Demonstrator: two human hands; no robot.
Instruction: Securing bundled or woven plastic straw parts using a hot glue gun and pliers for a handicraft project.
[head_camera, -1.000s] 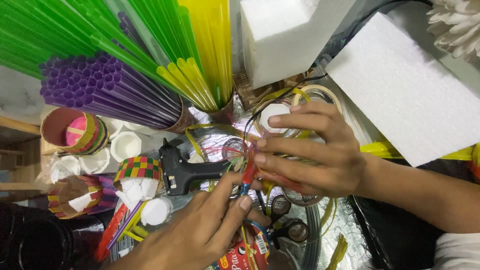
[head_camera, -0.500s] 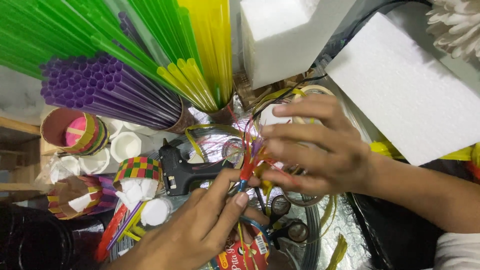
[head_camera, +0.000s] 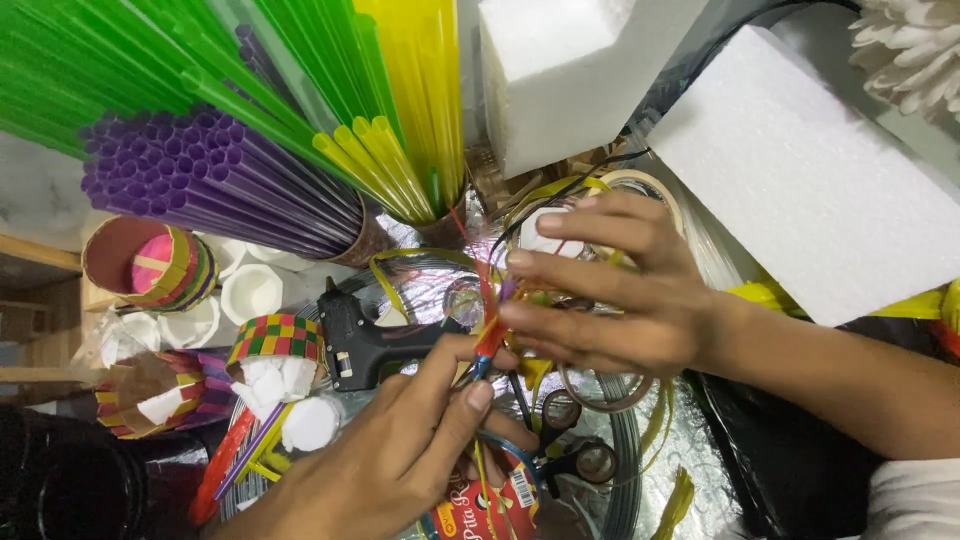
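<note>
Down near the centre of the frame, the two hands meet over a small bundle of thin coloured strips (head_camera: 487, 325), red, orange and purple, standing roughly upright between them. The left hand (head_camera: 400, 460) comes up from the lower middle of the frame, and its thumb and forefinger pinch the lower end of the bundle. The right hand (head_camera: 610, 300) reaches in from the right edge, its fingers stretched leftward and closed lightly around the upper part of the same strips, with a pale roll of tape (head_camera: 640, 195) showing just behind the knuckles.

Just left of the hands lies a black glue gun (head_camera: 365, 345), its nozzle pointing to the upper left. Left of that stand small woven paper baskets (head_camera: 275, 340) in green, yellow and red, some with white cups (head_camera: 250, 292) beside them. Across the upper left of the frame fan out bunches of drinking straws: purple straws (head_camera: 200, 185), green straws (head_camera: 120, 70) and yellow straws (head_camera: 415, 100). Two white foam blocks (head_camera: 800, 170) fill the upper right. Below the hands, scissors (head_camera: 570, 455) with dark handles lie on a crinkled silver sheet (head_camera: 650, 480), touching loose yellow ribbon (head_camera: 680, 495) at the bottom.
</note>
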